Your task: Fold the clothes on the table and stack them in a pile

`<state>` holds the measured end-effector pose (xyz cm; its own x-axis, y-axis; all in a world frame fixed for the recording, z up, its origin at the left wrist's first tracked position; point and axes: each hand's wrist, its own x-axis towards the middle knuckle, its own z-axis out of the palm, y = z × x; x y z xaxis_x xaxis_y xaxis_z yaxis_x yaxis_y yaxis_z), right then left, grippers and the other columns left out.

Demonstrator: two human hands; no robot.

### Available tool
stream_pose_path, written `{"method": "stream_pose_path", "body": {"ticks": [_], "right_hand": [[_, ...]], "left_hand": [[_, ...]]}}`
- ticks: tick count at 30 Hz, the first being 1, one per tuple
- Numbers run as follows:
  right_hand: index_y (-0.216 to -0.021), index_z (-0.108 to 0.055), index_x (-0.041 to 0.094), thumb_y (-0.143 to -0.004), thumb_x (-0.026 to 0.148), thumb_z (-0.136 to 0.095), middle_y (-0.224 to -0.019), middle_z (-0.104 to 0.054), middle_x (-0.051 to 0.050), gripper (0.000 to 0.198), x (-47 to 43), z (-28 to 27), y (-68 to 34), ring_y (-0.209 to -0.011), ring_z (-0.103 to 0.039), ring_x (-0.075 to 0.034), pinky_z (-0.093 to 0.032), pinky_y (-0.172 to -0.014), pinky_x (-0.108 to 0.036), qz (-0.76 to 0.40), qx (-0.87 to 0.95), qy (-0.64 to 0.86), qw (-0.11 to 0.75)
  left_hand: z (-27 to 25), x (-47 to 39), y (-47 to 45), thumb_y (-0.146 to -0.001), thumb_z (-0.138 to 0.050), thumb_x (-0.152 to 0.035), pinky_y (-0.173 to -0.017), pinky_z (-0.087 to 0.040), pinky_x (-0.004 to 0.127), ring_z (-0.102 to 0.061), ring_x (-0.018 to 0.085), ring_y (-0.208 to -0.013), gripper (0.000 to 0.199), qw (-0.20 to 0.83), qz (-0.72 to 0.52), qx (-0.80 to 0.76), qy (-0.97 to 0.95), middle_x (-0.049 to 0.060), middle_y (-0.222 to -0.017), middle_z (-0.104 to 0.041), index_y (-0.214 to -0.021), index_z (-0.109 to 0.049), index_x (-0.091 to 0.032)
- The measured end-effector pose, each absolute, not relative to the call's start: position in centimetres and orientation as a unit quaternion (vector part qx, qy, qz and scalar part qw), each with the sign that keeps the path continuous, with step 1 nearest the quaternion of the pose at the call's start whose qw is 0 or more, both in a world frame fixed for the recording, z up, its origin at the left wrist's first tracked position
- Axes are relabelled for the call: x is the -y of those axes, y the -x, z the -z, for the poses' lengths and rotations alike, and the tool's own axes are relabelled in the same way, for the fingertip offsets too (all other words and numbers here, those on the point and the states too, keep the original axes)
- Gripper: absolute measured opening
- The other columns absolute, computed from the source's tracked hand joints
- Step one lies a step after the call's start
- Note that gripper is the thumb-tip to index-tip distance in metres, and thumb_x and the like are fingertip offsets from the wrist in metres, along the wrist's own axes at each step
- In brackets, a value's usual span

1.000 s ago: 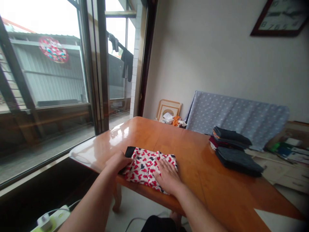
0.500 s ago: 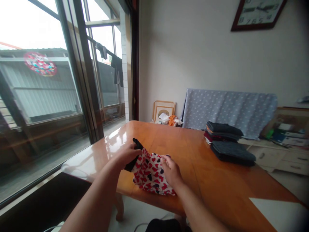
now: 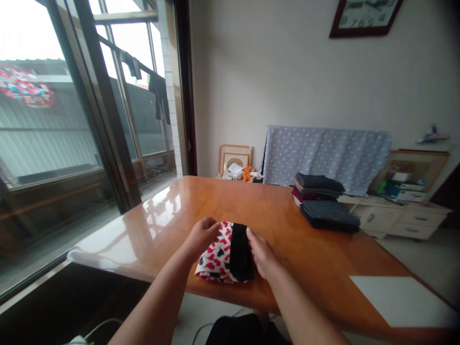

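Note:
A garment [image 3: 214, 254] with red and dark hearts on white lies folded into a small bundle at the table's near edge. Its black band [image 3: 240, 251] runs down the right side, on top of the fold. My left hand [image 3: 205, 235] grips the far left edge of the bundle, fingers bent. On the opposite side, my right hand [image 3: 261, 251] holds the edge by the black band, its thumb at the far right corner. The undersides of the fingers and the inner layers of cloth are hidden.
On the brown wooden table [image 3: 223, 196], a stack of folded dark clothes [image 3: 319, 182] stands at the right, beside folded dark grey clothing [image 3: 328, 215]. A white sheet [image 3: 398, 299] lies near the right front. Glass windows [image 3: 53, 143] line the left side.
My left hand has brought the black band over to the right, across the heart print. The garment is now a smaller, neater bundle. The view has turned slightly right.

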<state>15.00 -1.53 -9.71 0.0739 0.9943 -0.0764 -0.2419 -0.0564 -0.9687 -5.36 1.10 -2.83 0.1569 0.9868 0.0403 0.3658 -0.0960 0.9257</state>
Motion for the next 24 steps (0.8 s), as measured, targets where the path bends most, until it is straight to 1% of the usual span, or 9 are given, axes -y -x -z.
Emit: {"method": "stream_pose_path", "body": {"ticks": [3, 5, 8, 10, 12, 14, 16, 20, 24], "right_hand": [[-0.097, -0.072, 0.016, -0.078, 0.044, -0.07, -0.094, -0.076, -0.008, 0.034, 1.6, 9.8, -14.9, -0.092, -0.07, -0.025, -0.053, -0.082, -0.034, -0.562, 0.425, 0.455, 0.544], [-0.095, -0.071, 0.016, -0.075, 0.031, -0.067, -0.094, -0.076, -0.007, 0.025, 1.7, 9.7, -14.9, -0.091, -0.069, -0.024, -0.053, -0.08, -0.032, -0.544, 0.446, 0.461, 0.541], [-0.092, -0.069, 0.017, -0.073, 0.024, -0.063, -0.092, -0.075, -0.006, 0.021, 1.8, 9.8, -15.1, -0.088, -0.069, -0.022, -0.053, -0.075, -0.028, -0.488, 0.463, 0.508, 0.538], [-0.09, -0.067, 0.017, -0.074, 0.026, -0.063, -0.085, -0.073, -0.004, 0.019, 1.9, 10.2, -15.6, -0.079, -0.068, -0.02, -0.052, -0.067, -0.026, -0.467, 0.459, 0.547, 0.522], [-0.088, -0.064, 0.018, -0.077, 0.031, -0.063, -0.076, -0.07, -0.003, 0.018, 1.9, 10.6, -16.1, -0.068, -0.065, -0.018, -0.05, -0.057, -0.025, -0.472, 0.444, 0.575, 0.499], [-0.087, -0.062, 0.018, -0.08, 0.036, -0.062, -0.071, -0.066, -0.001, 0.019, 2.0, 10.7, -16.5, -0.06, -0.062, -0.016, -0.049, -0.052, -0.024, -0.494, 0.425, 0.587, 0.481], [-0.086, -0.061, 0.018, -0.083, 0.038, -0.062, -0.07, -0.065, -0.001, 0.02, 2.1, 10.5, -16.7, -0.058, -0.061, -0.015, -0.051, -0.054, -0.026, -0.517, 0.413, 0.586, 0.467], [-0.084, -0.063, 0.016, -0.087, 0.043, -0.061, -0.072, -0.067, -0.004, 0.027, 2.6, 9.4, -16.5, -0.061, -0.063, -0.015, -0.052, -0.056, -0.026, -0.53, 0.423, 0.586, 0.444], [-0.081, -0.064, 0.015, -0.081, 0.051, -0.069, -0.07, -0.068, -0.004, 0.035, 2.5, 8.6, -16.0, -0.058, -0.06, -0.014, -0.04, -0.047, -0.021, -0.527, 0.445, 0.598, 0.408]], "left_hand": [[4.3, -1.0, 6.0, -0.089, -0.054, -0.047, -0.066, -0.048, 0.027, -0.064, 0.018, -0.074, 0.029, 0.32, -0.409, -0.531, -0.67, 0.005, -0.081, -0.069, -0.085, -0.061, -0.019], [4.8, -0.3, 6.1, -0.09, -0.053, -0.045, -0.075, -0.049, 0.028, -0.065, 0.02, -0.082, 0.028, 0.278, -0.411, -0.517, -0.697, 0.006, -0.087, -0.071, -0.088, -0.065, -0.02], [5.5, 1.0, 5.7, -0.092, -0.051, -0.039, -0.087, -0.049, 0.03, -0.066, 0.022, -0.094, 0.025, 0.257, -0.399, -0.488, -0.733, 0.007, -0.1, -0.073, -0.1, -0.069, -0.022], [6.1, 1.9, 5.3, -0.093, -0.052, -0.037, -0.094, -0.048, 0.032, -0.066, 0.023, -0.102, 0.028, 0.257, -0.372, -0.46, -0.764, 0.007, -0.111, -0.072, -0.109, -0.07, -0.024], [7.0, 2.6, 5.0, -0.092, -0.055, -0.04, -0.106, -0.044, 0.037, -0.06, 0.027, -0.118, 0.033, 0.236, -0.332, -0.429, -0.806, 0.008, -0.126, -0.068, -0.119, -0.07, -0.026], [8.0, 3.0, 4.8, -0.091, -0.058, -0.045, -0.116, -0.033, 0.046, -0.047, 0.031, -0.135, 0.044, 0.195, -0.289, -0.413, -0.841, 0.009, -0.142, -0.058, -0.13, -0.065, -0.027], [8.9, 3.2, 4.9, -0.091, -0.058, -0.05, -0.12, -0.024, 0.053, -0.034, 0.034, -0.145, 0.054, 0.156, -0.252, -0.418, -0.859, 0.01, -0.152, -0.049, -0.139, -0.059, -0.028], [9.6, 3.3, 5.1, -0.094, -0.05, -0.057, -0.121, -0.022, 0.055, -0.028, 0.034, -0.149, 0.059, 0.124, -0.212, -0.426, -0.871, 0.009, -0.156, -0.043, -0.146, -0.051, -0.029], [9.6, 3.5, 5.1, -0.095, -0.047, -0.058, -0.121, -0.021, 0.057, -0.028, 0.034, -0.149, 0.06, 0.103, -0.208, -0.435, -0.87, 0.008, -0.157, -0.042, -0.147, -0.05, -0.029]]}}
